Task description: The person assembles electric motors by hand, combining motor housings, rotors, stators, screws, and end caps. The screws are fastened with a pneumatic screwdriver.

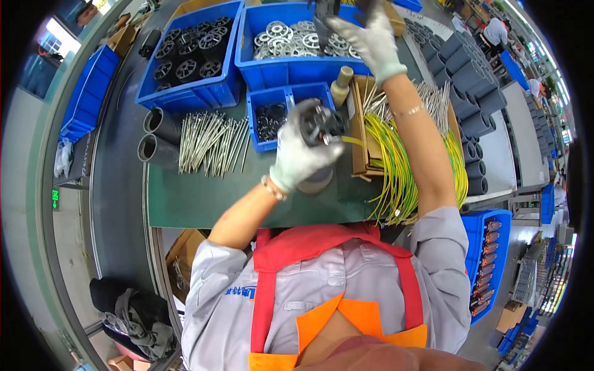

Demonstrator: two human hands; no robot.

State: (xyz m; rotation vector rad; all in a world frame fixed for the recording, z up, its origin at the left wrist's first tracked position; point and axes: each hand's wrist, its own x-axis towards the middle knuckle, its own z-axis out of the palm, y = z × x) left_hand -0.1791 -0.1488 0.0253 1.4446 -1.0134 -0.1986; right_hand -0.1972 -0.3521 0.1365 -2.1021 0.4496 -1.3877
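My gloved left hand (300, 154) is closed around a dark cylindrical motor-like part (318, 123), its black slotted end facing up. A short yellow wire sticks out from its side. A pale round base (317, 180) shows partly below this hand, over the green work mat (223, 201). My gloved right hand (370, 46) is raised at the top edge, fingers apart, beside a dark hanging power tool (325, 25). Another dark object covers part of its fingertips. Beneath the right forearm lie yellow-green wires (393, 167) and long metal rods (436, 102) in a cardboard box (360, 157).
Blue bins hold black round parts (189, 52) and silver slotted discs (291, 40). A smaller blue bin (266, 145) contains small black pieces. Long screws (210, 145), grey tubes (158, 148) and a cream bottle (341, 86) stand or lie nearby. Many grey tubes (461, 68) fill the right side.
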